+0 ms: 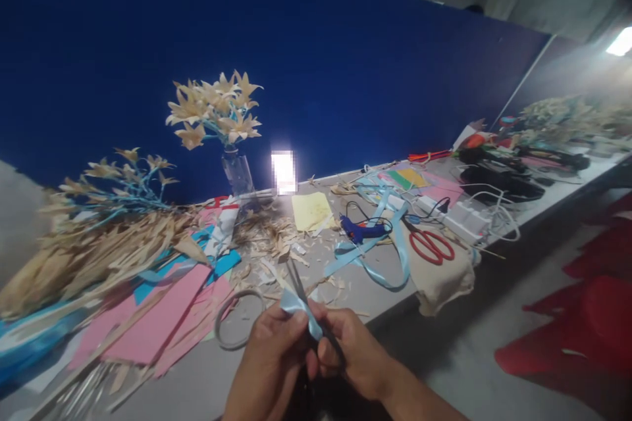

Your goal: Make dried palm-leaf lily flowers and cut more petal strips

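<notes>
My left hand (274, 342) is closed, pinching a short piece of light blue ribbon (292, 302) between thumb and fingers. Fingers of my right hand (353, 348) are wrapped round the dark handles of a pair of scissors (295, 279), whose blades point away from me and lie against the ribbon. Both hands meet close together at the table's front edge. Just left of them lies a grey tape ring (217, 325). Beyond the blades, scraps of dried husk (276, 243) are strewn about. A longer blue ribbon (402, 263) loops over the table to the right.
A blue glue gun (363, 230), a yellow sheet (312, 212), red-handled scissors (432, 247) on a beige cloth (444, 283) and a white power strip (461, 220) lie rightward. Left are pink paper (158, 322) and dried husks (99, 256). Husk flowers (222, 108) stand in a bottle (237, 174).
</notes>
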The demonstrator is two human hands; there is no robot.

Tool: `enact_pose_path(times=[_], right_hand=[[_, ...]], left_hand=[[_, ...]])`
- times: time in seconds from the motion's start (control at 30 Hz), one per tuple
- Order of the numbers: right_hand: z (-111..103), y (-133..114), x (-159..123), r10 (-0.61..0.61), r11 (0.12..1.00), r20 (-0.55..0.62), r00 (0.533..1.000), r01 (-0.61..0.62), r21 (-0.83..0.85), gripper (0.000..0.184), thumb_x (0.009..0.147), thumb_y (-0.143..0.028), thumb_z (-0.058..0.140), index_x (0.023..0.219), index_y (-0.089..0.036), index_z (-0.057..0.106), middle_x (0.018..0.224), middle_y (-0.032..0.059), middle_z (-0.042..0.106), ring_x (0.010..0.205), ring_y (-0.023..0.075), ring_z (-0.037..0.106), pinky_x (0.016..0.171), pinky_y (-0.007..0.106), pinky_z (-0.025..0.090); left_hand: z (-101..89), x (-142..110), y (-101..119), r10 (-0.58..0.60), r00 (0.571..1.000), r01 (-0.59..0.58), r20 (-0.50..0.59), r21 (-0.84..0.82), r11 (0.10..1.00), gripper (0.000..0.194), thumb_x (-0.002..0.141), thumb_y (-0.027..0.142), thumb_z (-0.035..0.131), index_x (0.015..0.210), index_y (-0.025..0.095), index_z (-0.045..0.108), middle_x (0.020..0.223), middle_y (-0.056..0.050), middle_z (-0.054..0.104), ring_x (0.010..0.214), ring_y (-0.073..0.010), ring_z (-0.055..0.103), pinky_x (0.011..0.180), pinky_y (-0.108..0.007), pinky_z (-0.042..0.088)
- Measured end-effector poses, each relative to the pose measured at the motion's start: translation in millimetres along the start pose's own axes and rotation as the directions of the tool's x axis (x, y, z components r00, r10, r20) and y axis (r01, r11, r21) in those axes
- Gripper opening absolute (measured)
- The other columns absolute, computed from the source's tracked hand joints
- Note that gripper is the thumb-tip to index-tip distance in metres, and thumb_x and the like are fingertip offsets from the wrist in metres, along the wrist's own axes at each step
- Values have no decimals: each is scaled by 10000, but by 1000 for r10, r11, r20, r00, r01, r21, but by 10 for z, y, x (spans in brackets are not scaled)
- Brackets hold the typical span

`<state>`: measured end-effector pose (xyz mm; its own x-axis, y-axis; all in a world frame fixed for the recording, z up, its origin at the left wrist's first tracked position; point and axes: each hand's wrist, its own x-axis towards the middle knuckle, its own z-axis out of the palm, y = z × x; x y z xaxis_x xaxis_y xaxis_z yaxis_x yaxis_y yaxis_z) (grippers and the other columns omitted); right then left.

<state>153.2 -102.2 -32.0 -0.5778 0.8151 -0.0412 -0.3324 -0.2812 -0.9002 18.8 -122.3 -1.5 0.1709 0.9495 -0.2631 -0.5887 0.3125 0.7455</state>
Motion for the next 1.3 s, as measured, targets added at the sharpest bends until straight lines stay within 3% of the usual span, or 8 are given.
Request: enact_pose_path(times=[0.17,0.27,0.37,0.47,0.57,0.7,0.8,1.3], right_hand=[[-63,-5,33,8,990,107,994,-23,137,493,544,-445,929,832,-103,721,694,8,631,550,70,483,530,197,356],[-137,-83,14,-95,995,-128,987,91,-38,429,606,-406,895,890,-127,733,706,1,644,607,97,520,581,214,404],[-397,-276,-72,-216,929,-365,906,76,-361,372,747,-448,759,946,-135,726,740,29,680,662,153,588,625,264,464],[-857,-527,-224,-396,669,-513,761,-144,-729,326,813,-405,662,1038,-171,686,815,37,710,712,186,639,665,287,481],[-1317,-716,-384,-483,367,-515,708,-370,-853,372,821,-334,640,1163,-191,613,763,18,726,714,218,681,692,310,483],[-1607,-805,-469,-443,-26,-386,809,-442,-897,162,860,-260,614,962,-181,712,930,95,776,873,264,724,747,321,495],[-1633,-801,-418,-386,-178,-369,846,-460,-870,172,886,-238,607,975,-182,744,940,99,786,890,278,731,745,328,504],[-1860,-561,-261,-555,-364,-142,820,-392,-845,183,902,-213,605,995,-184,760,976,108,789,872,262,740,780,333,545]], left_hand=[[0,2,106,49,980,-48,-191,12,999,320,601,340,895,830,160,763,865,-94,758,713,-209,687,542,-246,519],[27,38,130,58,974,-34,-218,109,993,472,568,336,910,986,170,768,869,-88,763,767,-233,701,630,-289,559],[22,79,131,129,952,-68,-278,219,973,511,597,360,893,1054,184,747,755,-44,746,638,-188,674,591,-276,549],[-39,117,135,169,918,-90,-360,226,970,386,573,398,895,828,157,734,695,-33,728,592,-172,659,543,-251,528],[-96,156,130,205,895,-127,-397,214,969,381,519,371,921,730,152,690,663,-9,707,594,-140,641,552,-209,511],[-101,223,84,165,918,-106,-360,178,978,409,506,332,931,778,161,677,628,19,678,563,-105,597,544,-185,479],[-94,268,47,119,940,-77,-320,143,987,387,544,328,918,773,162,655,607,28,649,534,-100,568,527,-197,463],[-86,326,1,118,960,-89,-254,120,989,315,620,340,877,767,169,658,626,27,630,505,-105,545,514,-239,490]])
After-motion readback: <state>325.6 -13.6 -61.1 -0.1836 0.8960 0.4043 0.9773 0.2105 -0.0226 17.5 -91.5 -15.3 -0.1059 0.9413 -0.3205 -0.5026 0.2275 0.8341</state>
